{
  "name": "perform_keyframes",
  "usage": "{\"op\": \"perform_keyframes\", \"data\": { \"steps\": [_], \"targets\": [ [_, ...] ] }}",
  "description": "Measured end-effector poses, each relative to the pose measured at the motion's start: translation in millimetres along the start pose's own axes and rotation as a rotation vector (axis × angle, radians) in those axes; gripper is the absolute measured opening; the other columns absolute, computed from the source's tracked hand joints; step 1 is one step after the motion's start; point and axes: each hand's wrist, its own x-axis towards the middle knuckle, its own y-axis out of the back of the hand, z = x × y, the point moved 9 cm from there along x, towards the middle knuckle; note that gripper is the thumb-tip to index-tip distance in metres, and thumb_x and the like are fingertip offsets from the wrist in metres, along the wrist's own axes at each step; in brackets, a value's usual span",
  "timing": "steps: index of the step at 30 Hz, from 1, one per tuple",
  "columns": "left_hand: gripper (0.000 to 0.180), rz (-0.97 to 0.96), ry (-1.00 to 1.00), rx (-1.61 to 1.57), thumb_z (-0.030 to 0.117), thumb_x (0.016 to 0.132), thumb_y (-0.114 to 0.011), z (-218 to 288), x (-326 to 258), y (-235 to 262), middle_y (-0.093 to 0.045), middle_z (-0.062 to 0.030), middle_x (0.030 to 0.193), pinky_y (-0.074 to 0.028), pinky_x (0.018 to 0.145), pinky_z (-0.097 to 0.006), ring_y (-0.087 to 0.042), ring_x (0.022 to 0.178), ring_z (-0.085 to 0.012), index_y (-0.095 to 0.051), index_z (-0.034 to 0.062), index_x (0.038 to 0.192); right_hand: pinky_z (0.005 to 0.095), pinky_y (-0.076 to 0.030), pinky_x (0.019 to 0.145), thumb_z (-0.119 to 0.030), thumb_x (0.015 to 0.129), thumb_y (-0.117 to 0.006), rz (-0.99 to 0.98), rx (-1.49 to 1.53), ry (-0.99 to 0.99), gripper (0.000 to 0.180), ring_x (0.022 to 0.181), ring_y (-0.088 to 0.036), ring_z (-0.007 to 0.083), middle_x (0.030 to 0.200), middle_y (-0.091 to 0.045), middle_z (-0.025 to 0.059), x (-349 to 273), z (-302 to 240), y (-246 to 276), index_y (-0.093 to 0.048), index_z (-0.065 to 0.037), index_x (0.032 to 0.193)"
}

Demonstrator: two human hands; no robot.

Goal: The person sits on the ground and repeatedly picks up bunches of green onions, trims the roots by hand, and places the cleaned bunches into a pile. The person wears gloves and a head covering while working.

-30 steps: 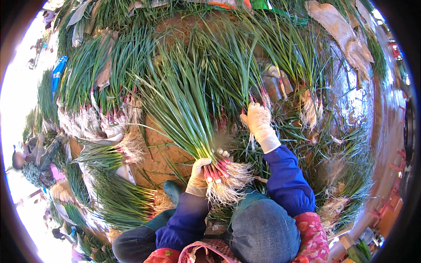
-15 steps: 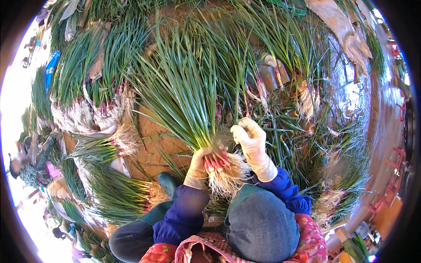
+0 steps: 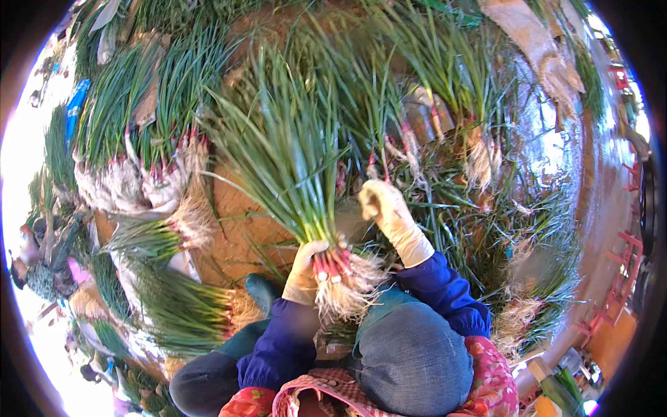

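Note:
My left hand (image 3: 302, 272), in a pale glove, is closed around a bunch of spring onions (image 3: 295, 187). Long green leaves fan up and away from it, while the reddish bases and pale stringy roots (image 3: 351, 285) stick out to the right of my thumb. My right hand (image 3: 394, 219), also gloved, is raised to the right of the bunch, apart from it. Its fingers are curled in, and whatever may be between them is hidden. Just beyond those fingers show the red lower ends of loose spring onions (image 3: 386, 165) lying on the pile.
More spring onion bunches lie at left, roots toward me (image 3: 163, 184), with another bunch (image 3: 187, 309) beside my knee (image 3: 417, 358). Loose leaves (image 3: 458, 229) cover the ground at right. A wet plastic sheet (image 3: 556, 160) and red racks (image 3: 611, 278) stand farther right. People sit at far left.
My right hand has shifted slightly left, and the single stem seen at its fingertips no longer shows clearly there. My left hand has moved a little left and down with the bunch.

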Motion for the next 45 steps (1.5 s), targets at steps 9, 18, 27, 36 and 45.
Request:
{"op": "perform_keyframes", "data": {
  "steps": [9, 18, 27, 36, 45],
  "targets": [
    [0.043, -0.106, -0.208, -0.099, 0.023, 0.071, -0.065, 40, -18, -49, -0.056, -0.0114, 0.089, -0.051, 0.085, -0.042, -0.058, 0.088, -0.0270, -0.053, -0.0033, 0.103, 0.0235, -0.044, 0.062, -0.025, 0.095, -0.055, -0.518, -0.190, -0.358, 0.023, 0.068, -0.052, 0.0069, 0.077, -0.057, -0.0037, -88, -28, -3, -0.063, -0.004, 0.100],
    [0.052, -0.370, -0.427, -0.336, 0.015, 0.077, -0.065, 129, -20, -30, -0.052, -0.0060, 0.093, -0.045, 0.086, -0.039, -0.052, 0.086, -0.0193, -0.043, 0.0028, 0.123, 0.0333, -0.052, 0.061, -0.026, 0.089, -0.062, 0.159, -0.991, -0.118, 0.024, 0.068, -0.067, 0.0224, 0.082, -0.067, 0.0090, 4, -72, 137, -0.066, -0.005, 0.100],
    [0.057, -0.337, -0.451, -0.296, 0.017, 0.077, -0.066, 119, -20, -38, -0.060, -0.0107, 0.107, -0.043, 0.102, -0.048, -0.060, 0.101, -0.0270, -0.043, 0.0029, 0.127, 0.0426, -0.051, 0.078, -0.048, 0.085, -0.060, 0.342, -1.186, -0.100, 0.040, 0.090, -0.066, 0.0322, 0.091, -0.068, 0.0158, 123, 24, 210, -0.067, -0.009, 0.090],
    [0.046, -0.233, -0.330, -0.192, 0.016, 0.077, -0.063, 84, 20, -63, -0.052, -0.0042, 0.089, -0.044, 0.100, -0.041, -0.054, 0.087, -0.0202, -0.047, 0.0034, 0.118, 0.0396, -0.049, 0.056, -0.018, 0.077, -0.068, 0.660, -1.411, 0.503, 0.015, 0.061, -0.061, 0.0287, 0.068, -0.059, 0.0092, 75, -61, 163, -0.057, -0.011, 0.069],
    [0.062, -0.162, -0.117, -0.174, 0.021, 0.070, -0.060, 17, 48, -75, -0.056, -0.0289, 0.122, -0.051, 0.091, -0.052, -0.057, 0.109, -0.0429, -0.048, -0.0064, 0.125, 0.0357, -0.052, 0.067, -0.022, 0.086, -0.061, -0.433, -1.094, 0.165, 0.016, 0.075, -0.064, 0.0224, 0.082, -0.064, 0.0073, -34, -39, 16, -0.067, -0.010, 0.094]
  ]
}}
